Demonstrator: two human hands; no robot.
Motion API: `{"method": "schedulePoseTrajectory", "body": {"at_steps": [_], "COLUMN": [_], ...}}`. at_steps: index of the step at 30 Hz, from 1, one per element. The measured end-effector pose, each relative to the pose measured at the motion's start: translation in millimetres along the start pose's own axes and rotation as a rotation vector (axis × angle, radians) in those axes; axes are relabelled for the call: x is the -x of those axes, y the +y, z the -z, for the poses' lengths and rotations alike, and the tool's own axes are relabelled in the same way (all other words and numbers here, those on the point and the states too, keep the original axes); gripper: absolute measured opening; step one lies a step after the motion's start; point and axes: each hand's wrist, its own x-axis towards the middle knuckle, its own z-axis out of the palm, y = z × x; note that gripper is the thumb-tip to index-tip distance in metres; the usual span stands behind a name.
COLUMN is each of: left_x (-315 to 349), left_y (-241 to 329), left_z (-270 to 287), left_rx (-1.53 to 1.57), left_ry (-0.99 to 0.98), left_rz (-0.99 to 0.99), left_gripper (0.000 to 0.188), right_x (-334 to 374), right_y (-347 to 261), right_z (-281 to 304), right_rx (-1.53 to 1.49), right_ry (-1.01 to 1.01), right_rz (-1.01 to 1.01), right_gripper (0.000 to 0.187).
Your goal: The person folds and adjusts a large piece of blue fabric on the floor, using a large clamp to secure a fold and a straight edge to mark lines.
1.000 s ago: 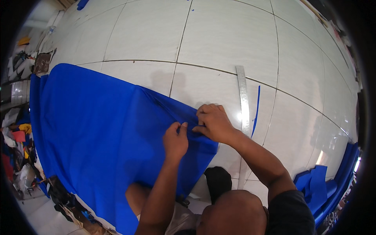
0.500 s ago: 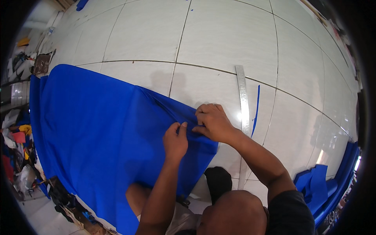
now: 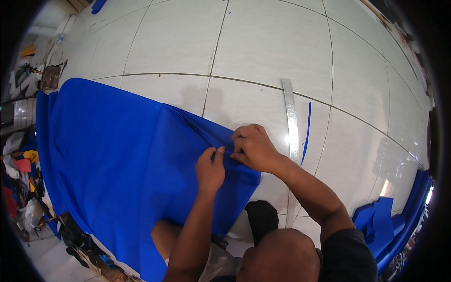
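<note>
- Head view: the blue cloth (image 3: 108, 150) lies spread over the left part of the tiled floor (image 3: 174, 42), its upper edge slanting down toward its right corner.
- The left hand (image 3: 210, 170) is closed, with thumb and forefinger brought together; it seems to pinch the cloth a little inside this upper edge.
- The right hand (image 3: 256, 146) bends over the same edge, near the right corner, and grips the cloth between thumb and curled fingers. Exactly how many layers it holds, I cannot tell.
- Narrow creases run from the upper edge toward the left fingertips, so I judge that the step in hand is to gather or fold the cloth along this edge.
- Next move, in my judgement, calls for a firm pinch from both hands and an even pull, so that the creases do not spread.
- Right of the cloth, the metal ruler (image 3: 290, 113) lies on the floor, partly under the right forearm, and a thin blue strip (image 3: 307, 134) lies just beside it.
- Near the floor's right edge are folded blue pieces (image 3: 381, 225).
</note>
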Motion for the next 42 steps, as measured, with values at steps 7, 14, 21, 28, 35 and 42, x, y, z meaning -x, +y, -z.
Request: {"method": "schedulePoseTrajectory", "body": {"at_steps": [7,14,21,28,35,42], "left_x": [-2,-2,-2,-1,1,2], "left_y": [-3,-8,-3,-4,5,-1], "left_z": [-2,-4,-2,0,1,-3], "left_rx": [-0.030,0.022,-0.007,-0.050,-0.015,0.032], "left_ry": [0.007,0.025,0.015,0.042,0.007,0.020], "left_rz": [-0.011,-0.024,-0.022,-0.048,0.004,-0.035], "left_gripper": [0.031,0.032,0.031,0.031,0.031,0.035], "right_x": [2,0,-2,0,-1,2], "right_y": [1,-4,0,-8,2,1], "right_z": [1,0,0,4,-2,-2], "right_rx": [-0.034,0.007,0.012,-0.083,0.032,0.117], "right_ry": [0.097,0.125,0.009,0.113,0.080,0.203], "right_rz": [-0.053,0.082,0.021,-0.135,0.097,-0.166], "right_gripper": [0.021,0.021,0.016,0.019,0.018,0.017]}}
